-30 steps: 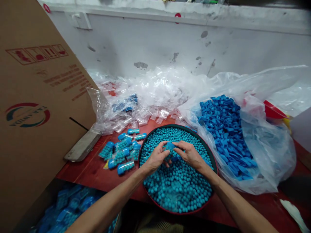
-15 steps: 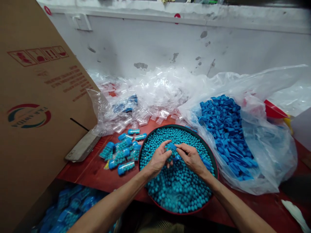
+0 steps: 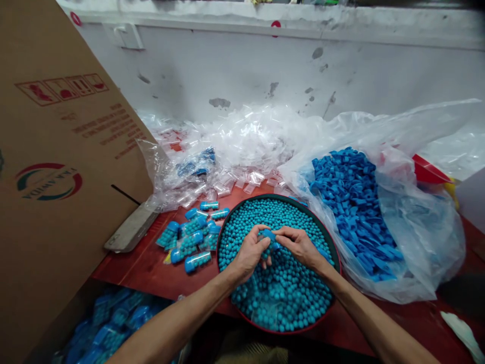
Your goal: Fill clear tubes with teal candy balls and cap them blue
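Over the round tub [image 3: 223, 258] of turquoise beads [image 3: 299, 303], my left hand [image 3: 248, 251] is closed around a small see-through tube [image 3: 267, 243] of beads with a blue cap [image 3: 270, 234]. Fingers of my right hand [image 3: 301, 246] pinch the cap's right edge. Much of the tube is hidden behind my left fingers and thumb. Left of the tub lies a pile of filled bead tubes [image 3: 189, 243] with blue caps. A blue piece lies on the beads partly behind my right hand.
A cardboard box [image 3: 76, 146] stands at the left. Blue plastic parts [image 3: 348, 202] fill an open plastic bag [image 3: 428, 242] at the right. Small clear bags [image 3: 253, 136] are heaped along the wall. More filled tubes [image 3: 109, 323] lie below the red table's [image 3: 140, 275] front edge.
Both hands have dipped slightly with the tube, and the cap has tilted a little. My right fingers stay at the cap. The view has shifted slightly.
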A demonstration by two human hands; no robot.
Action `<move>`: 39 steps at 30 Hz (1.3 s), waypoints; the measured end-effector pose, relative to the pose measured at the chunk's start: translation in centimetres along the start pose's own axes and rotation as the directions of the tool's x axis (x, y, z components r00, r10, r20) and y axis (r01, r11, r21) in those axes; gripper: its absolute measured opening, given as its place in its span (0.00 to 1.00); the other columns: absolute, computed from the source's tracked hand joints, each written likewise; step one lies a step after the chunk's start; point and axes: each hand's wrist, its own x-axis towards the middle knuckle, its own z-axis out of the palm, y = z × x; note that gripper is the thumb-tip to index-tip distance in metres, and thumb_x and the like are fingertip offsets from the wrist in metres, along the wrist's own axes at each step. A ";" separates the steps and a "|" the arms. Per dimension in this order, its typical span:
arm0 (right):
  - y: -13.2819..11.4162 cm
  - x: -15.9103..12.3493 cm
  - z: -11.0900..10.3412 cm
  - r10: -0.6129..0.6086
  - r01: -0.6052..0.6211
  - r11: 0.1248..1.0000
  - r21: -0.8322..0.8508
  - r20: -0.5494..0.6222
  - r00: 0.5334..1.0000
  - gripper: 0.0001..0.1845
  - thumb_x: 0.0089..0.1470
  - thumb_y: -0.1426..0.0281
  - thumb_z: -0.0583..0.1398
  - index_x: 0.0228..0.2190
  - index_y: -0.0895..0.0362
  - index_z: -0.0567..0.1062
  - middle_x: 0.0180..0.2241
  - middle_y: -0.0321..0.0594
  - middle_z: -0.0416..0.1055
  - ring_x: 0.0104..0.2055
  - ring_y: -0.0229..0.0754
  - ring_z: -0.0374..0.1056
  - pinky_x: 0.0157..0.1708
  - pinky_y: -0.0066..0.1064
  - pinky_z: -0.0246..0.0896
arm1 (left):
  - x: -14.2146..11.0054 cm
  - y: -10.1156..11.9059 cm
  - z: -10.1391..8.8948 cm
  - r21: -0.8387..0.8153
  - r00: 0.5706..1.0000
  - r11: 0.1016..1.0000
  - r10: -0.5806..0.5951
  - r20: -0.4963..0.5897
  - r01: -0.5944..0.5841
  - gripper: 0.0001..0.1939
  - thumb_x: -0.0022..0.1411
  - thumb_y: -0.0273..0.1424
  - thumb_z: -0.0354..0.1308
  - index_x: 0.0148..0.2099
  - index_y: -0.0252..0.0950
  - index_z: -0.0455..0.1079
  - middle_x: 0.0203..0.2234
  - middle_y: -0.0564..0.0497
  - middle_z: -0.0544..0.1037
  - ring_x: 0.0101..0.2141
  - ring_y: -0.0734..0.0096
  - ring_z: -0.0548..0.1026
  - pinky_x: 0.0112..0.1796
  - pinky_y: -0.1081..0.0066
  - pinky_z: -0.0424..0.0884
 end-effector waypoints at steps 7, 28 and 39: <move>-0.8 -0.8 1.0 -0.084 0.084 0.992 -0.091 0.005 0.996 0.22 0.48 0.68 0.57 0.46 0.55 0.65 0.36 0.41 0.66 0.36 0.39 0.62 0.38 0.33 0.59 | 0.2 0.4 -0.5 -0.094 0.996 0.995 -0.030 -0.088 0.022 0.20 0.52 0.39 0.53 0.45 0.38 0.54 0.21 0.56 0.68 0.17 0.78 0.69 0.14 0.81 0.62; -3.1 -0.9 1.0 -0.076 0.076 0.948 -0.310 0.012 0.997 0.42 0.38 0.64 0.62 0.53 0.57 0.51 0.46 0.49 0.59 0.43 0.48 0.62 0.39 0.39 0.61 | -0.5 2.3 0.9 -0.090 0.989 0.986 0.144 0.034 -0.140 0.21 0.53 0.33 0.54 0.49 0.35 0.56 0.29 0.53 0.68 0.27 0.77 0.67 0.30 0.77 0.65; -2.8 -1.4 2.0 -0.187 0.142 0.944 -0.299 -0.125 0.974 0.34 0.36 0.70 0.60 0.47 0.57 0.56 0.34 0.41 0.63 0.25 0.37 0.63 0.25 0.30 0.62 | -0.9 1.9 2.0 0.007 0.981 0.982 0.189 -0.045 -0.189 0.13 0.52 0.33 0.53 0.40 0.36 0.58 0.24 0.56 0.65 0.23 0.79 0.64 0.27 0.78 0.62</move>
